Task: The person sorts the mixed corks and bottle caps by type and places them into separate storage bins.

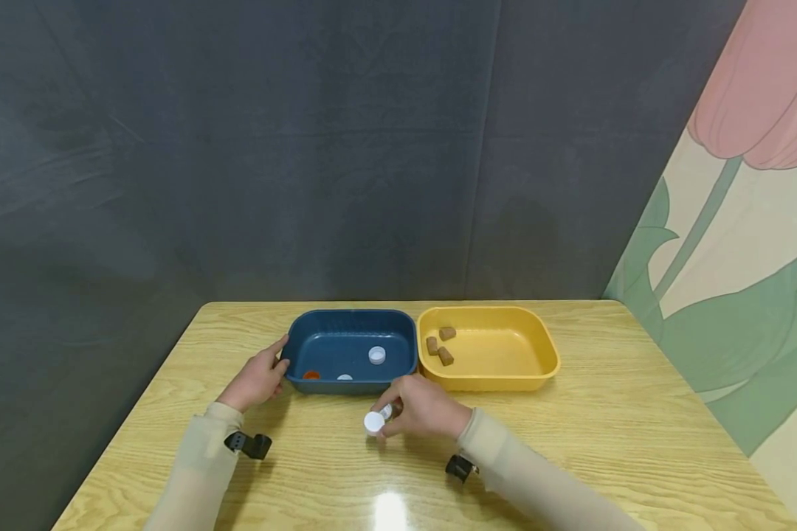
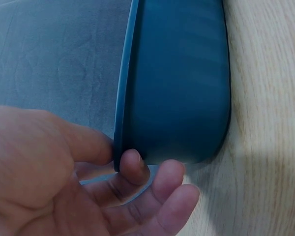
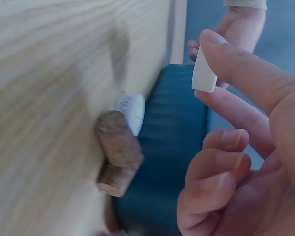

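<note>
My right hand [image 1: 425, 408] pinches a white bottle cap [image 3: 204, 73] between thumb and forefinger, above the table just in front of the blue bin [image 1: 350, 387]. Its other fingers curl loosely. Below it, in the right wrist view, a second white cap [image 3: 133, 114] and two brown cork-like pieces [image 3: 119, 142] lie beside the bin's outer wall. At the bin's left end, my left hand [image 1: 259, 377] holds the rim [image 2: 123, 93] between its digits. Inside the bin are a white cap [image 1: 376, 355], an orange cap [image 1: 311, 375] and a partly hidden white piece [image 1: 344, 377].
A yellow bin [image 1: 498, 383] stands right against the blue one, with three brown cork-like pieces [image 1: 446, 356] at its left side. Both bins sit near the back of the wooden table [image 1: 611, 413], before a dark curtain [image 1: 345, 184].
</note>
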The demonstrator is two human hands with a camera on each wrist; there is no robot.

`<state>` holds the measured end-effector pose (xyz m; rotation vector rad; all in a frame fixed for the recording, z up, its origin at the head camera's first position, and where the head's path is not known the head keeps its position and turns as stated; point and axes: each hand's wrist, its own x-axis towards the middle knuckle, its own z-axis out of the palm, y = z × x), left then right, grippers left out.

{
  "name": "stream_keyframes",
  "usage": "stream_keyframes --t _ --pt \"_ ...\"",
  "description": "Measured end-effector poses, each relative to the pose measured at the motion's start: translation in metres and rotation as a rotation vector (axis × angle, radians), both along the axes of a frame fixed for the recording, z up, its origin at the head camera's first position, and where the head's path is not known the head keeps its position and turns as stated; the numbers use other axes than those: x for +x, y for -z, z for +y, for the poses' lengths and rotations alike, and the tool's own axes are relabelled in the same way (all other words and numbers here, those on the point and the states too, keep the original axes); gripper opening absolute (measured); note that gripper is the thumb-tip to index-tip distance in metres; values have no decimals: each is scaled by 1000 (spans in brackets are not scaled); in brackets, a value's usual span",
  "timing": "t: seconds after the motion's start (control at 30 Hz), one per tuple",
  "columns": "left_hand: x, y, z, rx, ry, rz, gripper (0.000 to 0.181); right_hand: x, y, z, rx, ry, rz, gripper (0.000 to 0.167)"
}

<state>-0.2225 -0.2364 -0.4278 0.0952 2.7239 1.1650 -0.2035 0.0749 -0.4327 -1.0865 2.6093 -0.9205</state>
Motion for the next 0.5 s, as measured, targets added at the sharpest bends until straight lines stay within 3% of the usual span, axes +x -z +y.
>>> stream_keyframes --t 0.33,0.5 --pt "1 -2 1 11 4 1 57 -10 -25 2 -39 17 26 21" --pt "2 -2 1 10 4 -1 57 -18 -33 3 -38 22 -5 21"
